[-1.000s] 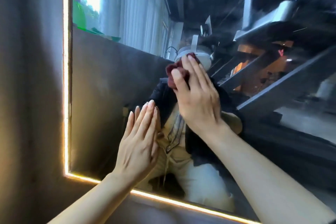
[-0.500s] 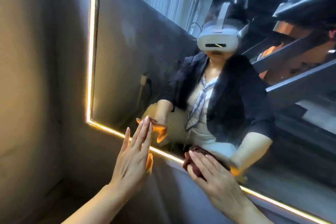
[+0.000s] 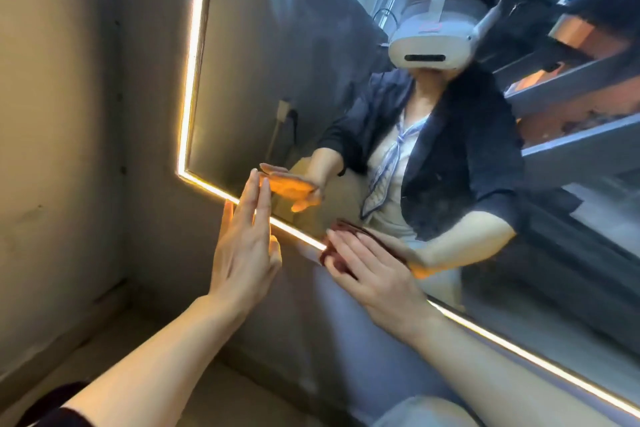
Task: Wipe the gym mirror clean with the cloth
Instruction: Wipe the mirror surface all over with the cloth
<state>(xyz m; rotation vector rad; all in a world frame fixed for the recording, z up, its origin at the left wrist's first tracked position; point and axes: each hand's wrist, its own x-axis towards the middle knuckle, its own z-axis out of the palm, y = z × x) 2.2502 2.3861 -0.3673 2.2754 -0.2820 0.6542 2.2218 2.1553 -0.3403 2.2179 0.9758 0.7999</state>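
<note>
cloth (image 3: 334, 255) — at mirror (image 3: 263, 55) edge

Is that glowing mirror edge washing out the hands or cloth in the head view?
Head view: the light strip tints the left hand orange but hides nothing; the right hand and cloth are slightly motion-blurred; wide-angle tilt skews the mirror.

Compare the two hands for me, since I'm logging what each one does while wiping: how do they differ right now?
The right hand presses the dark red cloth against the mirror's lit bottom edge; the left hand holds nothing. The left hand points upward beside the mirror's lower corner, while the right hand lies angled along the edge. Both have straight, extended fingers and bare forearms.
</note>
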